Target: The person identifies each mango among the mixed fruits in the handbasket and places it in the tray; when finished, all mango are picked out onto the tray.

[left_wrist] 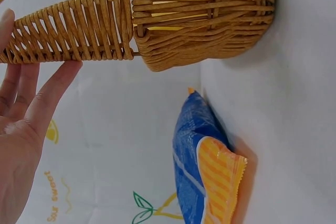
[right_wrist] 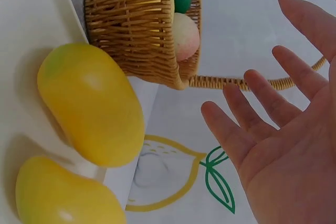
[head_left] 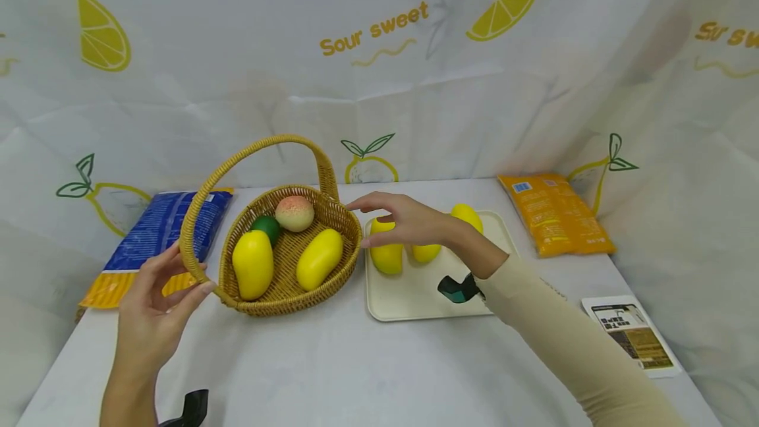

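The wicker basket [head_left: 267, 310] sits left of centre in the head view, apparently resting on the table [head_left: 332, 374]. Your left hand [head_left: 154, 315] pinches its handle [head_left: 188, 223] between thumb and fingers at the near end. Inside you have two yellow mangoes [head_left: 253, 265] [head_left: 320, 259], a green fruit [head_left: 266, 227] and a peach [head_left: 294, 213], so I'd judge the filling partly done, with bare weave showing between the pieces.

Your right hand [head_left: 409, 219], fingers spread and grasping nothing, hovers right of centre by the basket's right rim; I can't tell whether a fingertip touches it. Below that hand, the tray [head_left: 427, 295] bears three loose mangoes [head_left: 387, 257] [head_left: 425, 254] [head_left: 467, 217]; these are what remains outside the basket.

Farther out, a blue bag [head_left: 172, 216] lies at middle left, an orange bag [head_left: 557, 216] at middle right, and a printed card [head_left: 634, 335] at lower right.
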`<state>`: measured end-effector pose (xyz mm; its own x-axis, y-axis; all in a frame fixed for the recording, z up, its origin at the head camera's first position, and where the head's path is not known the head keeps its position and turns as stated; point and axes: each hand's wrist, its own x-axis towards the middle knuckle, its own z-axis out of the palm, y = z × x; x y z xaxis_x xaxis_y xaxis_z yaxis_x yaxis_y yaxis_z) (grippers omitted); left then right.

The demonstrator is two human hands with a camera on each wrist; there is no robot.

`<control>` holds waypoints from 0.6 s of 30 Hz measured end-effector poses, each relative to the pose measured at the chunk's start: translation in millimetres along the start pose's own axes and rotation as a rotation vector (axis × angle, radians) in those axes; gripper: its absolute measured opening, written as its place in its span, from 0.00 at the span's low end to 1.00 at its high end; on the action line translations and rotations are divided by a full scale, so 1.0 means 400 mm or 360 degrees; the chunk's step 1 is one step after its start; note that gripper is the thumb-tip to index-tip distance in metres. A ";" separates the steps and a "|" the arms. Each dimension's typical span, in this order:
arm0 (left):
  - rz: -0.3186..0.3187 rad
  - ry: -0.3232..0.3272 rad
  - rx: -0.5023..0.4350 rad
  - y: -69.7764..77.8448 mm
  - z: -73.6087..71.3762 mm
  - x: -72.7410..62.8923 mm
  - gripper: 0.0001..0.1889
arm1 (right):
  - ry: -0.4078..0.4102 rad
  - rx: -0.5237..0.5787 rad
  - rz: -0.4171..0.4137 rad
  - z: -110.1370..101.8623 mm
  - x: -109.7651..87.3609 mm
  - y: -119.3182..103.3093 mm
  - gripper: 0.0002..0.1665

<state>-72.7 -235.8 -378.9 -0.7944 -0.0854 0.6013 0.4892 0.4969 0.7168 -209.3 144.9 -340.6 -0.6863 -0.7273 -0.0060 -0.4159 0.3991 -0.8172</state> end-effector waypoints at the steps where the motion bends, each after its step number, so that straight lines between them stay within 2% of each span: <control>1: -0.0006 -0.0002 0.0003 0.001 0.000 0.001 0.44 | -0.0014 0.0009 -0.0011 0.005 0.005 -0.002 0.37; 9: -0.0107 -0.0004 0.0057 0.011 0.005 0.000 0.45 | -0.0082 -0.0031 -0.0065 0.030 0.038 -0.030 0.35; 18: -0.0085 0.0007 0.0051 0.010 0.000 -0.002 0.45 | -0.0117 -0.0176 -0.0068 0.041 0.091 -0.059 0.36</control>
<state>-70.2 -233.9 -376.6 -0.8175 -0.1162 0.5640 0.4342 0.5189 0.7363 -214.6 99.9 -331.0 -0.6228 -0.7822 -0.0179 -0.5097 0.4230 -0.7492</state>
